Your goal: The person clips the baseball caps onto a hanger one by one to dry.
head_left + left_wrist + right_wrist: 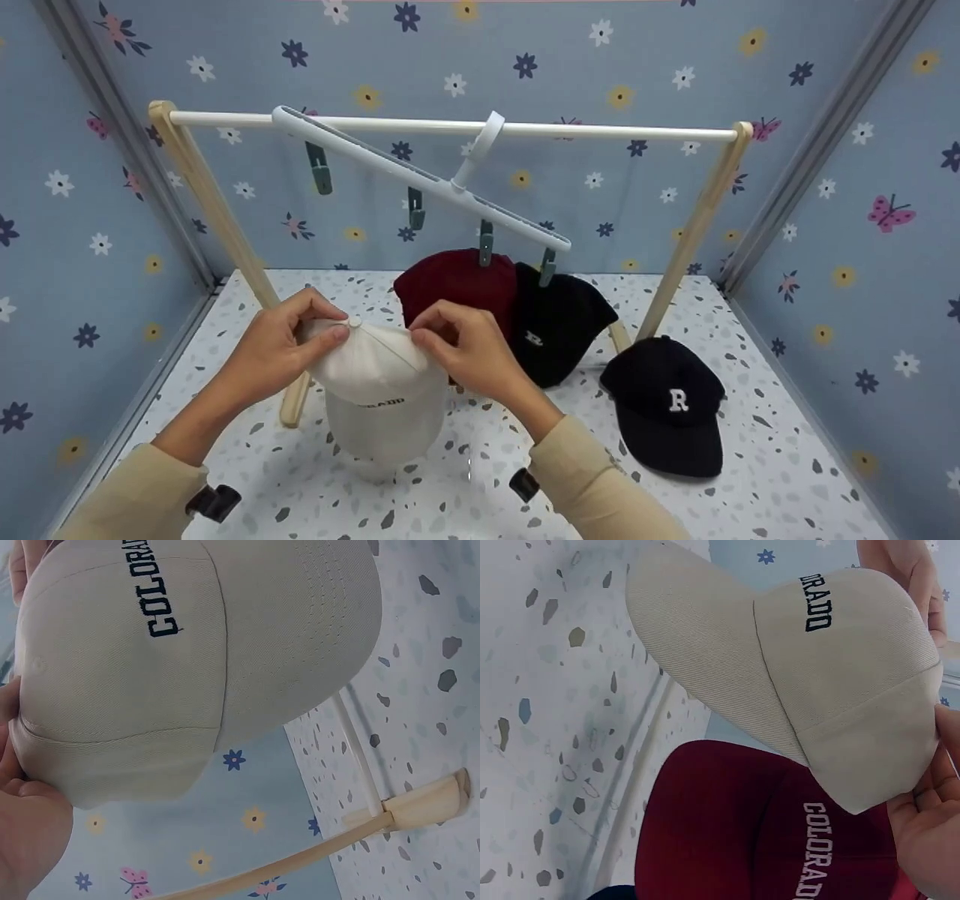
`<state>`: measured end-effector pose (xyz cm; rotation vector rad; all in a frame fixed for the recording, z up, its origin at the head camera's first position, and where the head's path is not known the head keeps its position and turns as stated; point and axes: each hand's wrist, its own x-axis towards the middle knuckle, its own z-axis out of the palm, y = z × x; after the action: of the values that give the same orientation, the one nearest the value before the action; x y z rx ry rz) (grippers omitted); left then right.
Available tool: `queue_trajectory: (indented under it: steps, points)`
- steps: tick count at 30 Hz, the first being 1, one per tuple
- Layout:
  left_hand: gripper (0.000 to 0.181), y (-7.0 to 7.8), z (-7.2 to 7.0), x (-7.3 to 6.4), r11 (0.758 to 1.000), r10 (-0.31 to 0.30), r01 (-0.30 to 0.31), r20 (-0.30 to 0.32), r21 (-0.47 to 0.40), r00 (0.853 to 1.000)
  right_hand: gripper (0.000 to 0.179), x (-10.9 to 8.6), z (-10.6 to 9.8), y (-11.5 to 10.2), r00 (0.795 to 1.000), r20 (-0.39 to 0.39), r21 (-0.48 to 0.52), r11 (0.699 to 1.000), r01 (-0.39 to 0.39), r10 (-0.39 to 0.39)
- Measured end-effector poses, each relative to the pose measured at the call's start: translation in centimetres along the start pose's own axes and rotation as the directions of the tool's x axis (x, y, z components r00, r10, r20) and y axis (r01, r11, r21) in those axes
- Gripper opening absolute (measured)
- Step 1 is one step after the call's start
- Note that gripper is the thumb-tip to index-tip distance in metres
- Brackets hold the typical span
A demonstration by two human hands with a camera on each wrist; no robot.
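Note:
A cream baseball cap (386, 420) with dark "COLORADO" lettering hangs brim down between both hands. My left hand (281, 341) pinches its crown beside the top button, and my right hand (472, 349) pinches the crown's other side. In the right wrist view the cream cap (855, 667) is in front of a dark red cap (712, 825) with white lettering. Behind the hands, a light grey hanger (375, 161) tilts down to the right. Its two left clips hold nothing; the two right ones reach the red cap (450, 281) and a black cap (562, 330).
The hanger hooks over the white rod (600, 131) of a rack with wooden legs (686, 232). A black cap with a white R (664, 412) lies on the speckled tabletop (780, 480) at right. Flower-patterned walls (465, 45) enclose the back and sides.

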<state>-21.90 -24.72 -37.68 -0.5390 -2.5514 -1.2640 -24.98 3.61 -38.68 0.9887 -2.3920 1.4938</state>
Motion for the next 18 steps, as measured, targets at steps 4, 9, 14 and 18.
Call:
queue_trajectory:
  steps: [4,9,14,18]
  points:
    - [0.015,0.3,-0.3,0.5,1.0,-0.005,0.005,-0.017,-0.008,1.0,0.005,0.6,-0.4,-0.7,1.0,-0.015,-0.02,1.0,-0.001,0.0]
    - [0.016,0.8,-0.5,1.2,1.0,-0.016,0.015,-0.05,-0.013,0.999,0.005,1.4,-0.9,-1.3,1.0,-0.031,-0.032,0.999,-0.001,0.0]
    - [0.019,1.5,-0.3,1.9,0.999,-0.033,0.033,-0.096,0.004,0.995,0.005,1.9,-1.5,-1.6,0.998,-0.06,-0.037,0.999,-0.015,0.012]
    - [0.02,2.1,-0.1,2.7,0.999,-0.037,0.036,-0.136,-0.013,0.99,0.005,2.4,-1.9,-2.0,0.996,-0.088,-0.039,0.999,-0.021,0.018]
